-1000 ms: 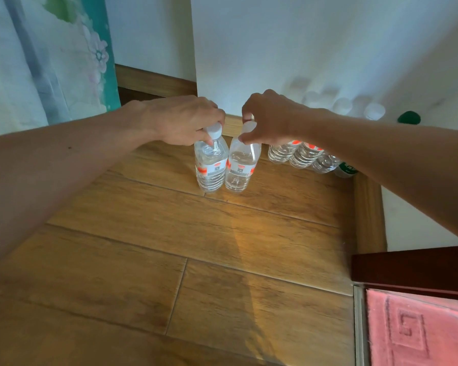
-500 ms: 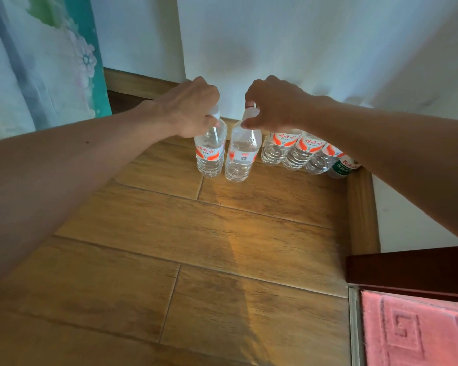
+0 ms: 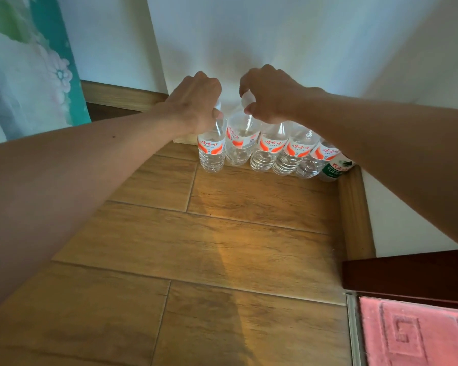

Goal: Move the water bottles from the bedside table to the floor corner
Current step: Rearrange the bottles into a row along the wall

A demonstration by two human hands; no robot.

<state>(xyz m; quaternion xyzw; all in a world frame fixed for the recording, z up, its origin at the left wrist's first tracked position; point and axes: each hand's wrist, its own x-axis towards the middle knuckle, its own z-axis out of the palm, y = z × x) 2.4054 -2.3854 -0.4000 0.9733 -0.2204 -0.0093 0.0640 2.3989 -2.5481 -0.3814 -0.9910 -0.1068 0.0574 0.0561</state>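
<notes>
Several clear water bottles stand in a row on the wooden floor against the white wall. My left hand (image 3: pixel 195 105) grips the neck of the leftmost bottle (image 3: pixel 211 150), which has a red and white label. My right hand (image 3: pixel 269 95) pinches the white cap of the second bottle (image 3: pixel 239 146). Both bottles are upright and look to be on the floor, touching the row. To their right stand three more red-labelled bottles (image 3: pixel 271 151) and a green-labelled bottle (image 3: pixel 333 169) in the corner, partly hidden by my right forearm.
A wooden skirting board (image 3: pixel 353 207) runs along the right wall to the corner. A floral curtain (image 3: pixel 29 67) hangs at the left. A dark red wooden piece (image 3: pixel 407 276) and a pink mat (image 3: pixel 418 334) lie at the lower right.
Both hands have carried their bottles away from me toward the wall, and the two bottles now stand in line with the row instead of in front of it.
</notes>
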